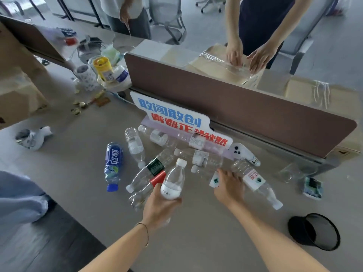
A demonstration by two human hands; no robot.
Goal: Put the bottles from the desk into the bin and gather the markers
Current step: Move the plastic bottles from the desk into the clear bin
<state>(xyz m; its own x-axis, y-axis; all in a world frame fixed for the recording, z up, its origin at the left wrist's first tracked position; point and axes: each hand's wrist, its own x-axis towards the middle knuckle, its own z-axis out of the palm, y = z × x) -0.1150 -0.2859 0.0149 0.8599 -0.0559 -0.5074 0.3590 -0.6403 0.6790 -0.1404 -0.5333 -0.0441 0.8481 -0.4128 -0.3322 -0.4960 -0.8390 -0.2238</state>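
Note:
Several empty plastic bottles lie scattered on the grey desk point(78, 173). My left hand point(157, 205) grips a clear bottle with a white cap point(173, 181), held upright above the desk. My right hand point(229, 188) rests palm down on a clear bottle with a green-marked label point(213, 178). A blue bottle point(113, 165) lies to the left. A red-labelled bottle point(255, 180) lies just right of my right hand. A black mesh bin point(314, 231) lies tipped on the desk at the lower right. I see no markers.
A printed sign point(176, 116) leans against the brown divider point(235, 99). A white controller point(242, 152) lies by the sign. Crumpled tissue point(32, 137) sits at the left, cups and jars point(102, 73) at the back. Another person's hands work on a cardboard box point(222, 65) behind the divider.

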